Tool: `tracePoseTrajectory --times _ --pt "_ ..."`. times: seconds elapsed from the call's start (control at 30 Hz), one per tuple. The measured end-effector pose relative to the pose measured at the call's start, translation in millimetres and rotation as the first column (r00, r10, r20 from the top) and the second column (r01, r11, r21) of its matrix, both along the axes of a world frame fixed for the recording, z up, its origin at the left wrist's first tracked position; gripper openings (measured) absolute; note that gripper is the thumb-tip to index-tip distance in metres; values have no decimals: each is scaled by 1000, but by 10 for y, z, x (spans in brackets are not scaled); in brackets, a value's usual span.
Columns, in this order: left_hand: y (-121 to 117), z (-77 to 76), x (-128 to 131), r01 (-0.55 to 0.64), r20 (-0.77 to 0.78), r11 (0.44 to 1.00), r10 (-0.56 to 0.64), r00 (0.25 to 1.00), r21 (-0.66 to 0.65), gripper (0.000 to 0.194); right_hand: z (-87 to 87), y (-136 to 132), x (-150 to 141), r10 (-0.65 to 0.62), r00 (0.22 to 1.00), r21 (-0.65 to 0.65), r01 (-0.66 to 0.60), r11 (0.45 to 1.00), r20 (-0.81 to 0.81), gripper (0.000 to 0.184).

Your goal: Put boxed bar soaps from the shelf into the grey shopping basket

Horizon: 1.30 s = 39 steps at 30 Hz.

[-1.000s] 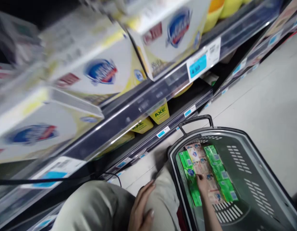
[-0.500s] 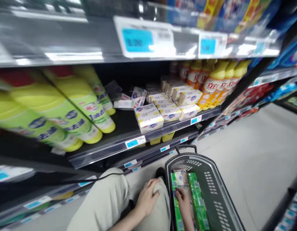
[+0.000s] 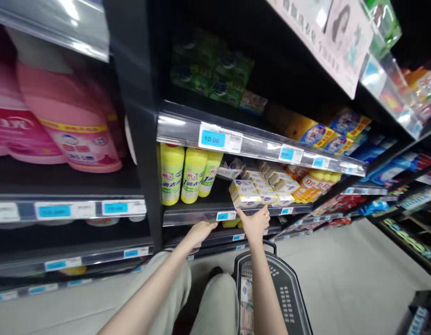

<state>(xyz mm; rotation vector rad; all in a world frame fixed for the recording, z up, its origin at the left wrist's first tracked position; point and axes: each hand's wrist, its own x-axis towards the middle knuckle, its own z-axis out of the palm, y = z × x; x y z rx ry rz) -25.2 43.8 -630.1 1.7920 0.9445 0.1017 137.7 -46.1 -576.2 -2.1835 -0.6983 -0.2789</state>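
Observation:
Boxed soap bars (image 3: 247, 193), white and yellow, are stacked in rows on the shelf. My right hand (image 3: 254, 223), with a ring on one finger, is at the shelf's front edge just below them. Its fingers are spread, and it appears to hold nothing. To its left, my left hand (image 3: 201, 232) reaches in front of the same shelf edge, fingers stretched out below a price tag (image 3: 226, 216) and nothing visible in them. Under my right forearm stands a dark shopping basket (image 3: 287, 279) with several soap packs (image 3: 246, 298) along its left side.
Yellow-green cleaner bottles (image 3: 193, 179) stand left of the boxes, and orange bottles (image 3: 313, 186) to the right. A black upright (image 3: 135, 116) separates these from pink detergent bottles (image 3: 69, 111). Another shelf (image 3: 257, 151) overhangs the boxes. Pale floor (image 3: 341, 270) extends right of the basket.
My right hand has left the basket and my left hand has left my knee; both now reach forward to the shelf edge. The view has swung left and sits farther back.

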Motion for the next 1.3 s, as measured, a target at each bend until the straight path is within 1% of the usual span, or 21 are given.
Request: tracePoseTrajectory --times 0.07,0.17,0.27,0.33,0.4,0.47,0.5,0.53,0.57,0.63,0.67,0.73,0.83,0.87,0.9,0.93,1.03,1.1,1.13,1.23,1.3 --pt "174 94 -221 81 -34 996 -82 996 -33 36 -34 195 -50 -62 998 26 62 998 -7 135" --pt "259 73 -630 86 -127 996 -89 988 -24 32 -129 361 -88 -108 994 59 109 992 -8 139" --pt "160 33 -938 3 -224 998 10 975 55 28 -201 430 -53 -139 990 63 141 988 -27 134" --pt "-14 84 -969 -12 -221 997 28 975 73 26 -225 428 -19 -148 988 93 151 984 -38 122" --pt "-253 208 -829 13 -136 997 -3 991 73 29 -232 383 -6 -146 989 130 147 981 -20 111" --pt "-502 363 -558 23 -9 995 -22 1000 93 38 -224 298 -17 -129 991 185 121 975 31 105" --pt "-608 433 -395 -6 71 996 -1 997 94 45 -214 243 -27 -120 991 225 104 969 61 104" --pt "-695 490 -229 -66 188 996 55 981 52 52 -201 182 -35 -112 990 271 84 959 90 102" --pt "-758 529 -69 -127 315 991 134 940 -43 59 -185 115 -39 -101 989 318 60 946 112 99" --pt "-823 546 199 -156 498 944 289 818 -291 74 -157 -49 -37 -48 991 388 -3 922 123 95" --pt "-833 525 297 -121 541 912 335 771 -393 80 -151 -150 -35 -10 993 405 -38 913 117 94" --pt "-840 432 416 42 601 852 332 727 -521 86 -176 -400 -49 62 992 403 -100 910 106 92" --pt "-892 210 458 351 714 726 269 646 -591 84 -331 -864 -165 109 991 284 -127 950 79 90" --pt "-928 129 460 420 727 686 233 646 -594 83 -408 -1023 -227 105 993 219 -116 969 61 92" --pt "-972 50 465 446 711 665 186 678 -599 80 -490 -1176 -294 88 995 158 -94 983 42 95" --pt "-1020 -23 476 432 665 664 133 735 -611 77 -572 -1319 -358 66 998 103 -67 992 17 98" --pt "-1161 -194 545 334 460 661 18 888 -672 61 -772 -1686 -474 -9 990 43 15 999 -142 96" --pt "-1222 -259 597 320 385 627 -34 922 -710 55 -847 -1893 -460 -23 937 94 60 994 -348 81" --pt "-1239 -278 616 330 364 601 -69 929 -728 54 -869 -1988 -431 -16 884 139 91 986 -467 73" --pt "-1252 -292 634 367 330 520 -166 929 -771 52 -894 -2230 -327 72 650 291 236 927 -756 61" --pt "-1247 -288 621 390 326 473 -214 921 -790 51 -898 -2337 -292 143 509 340 319 885 -849 62"
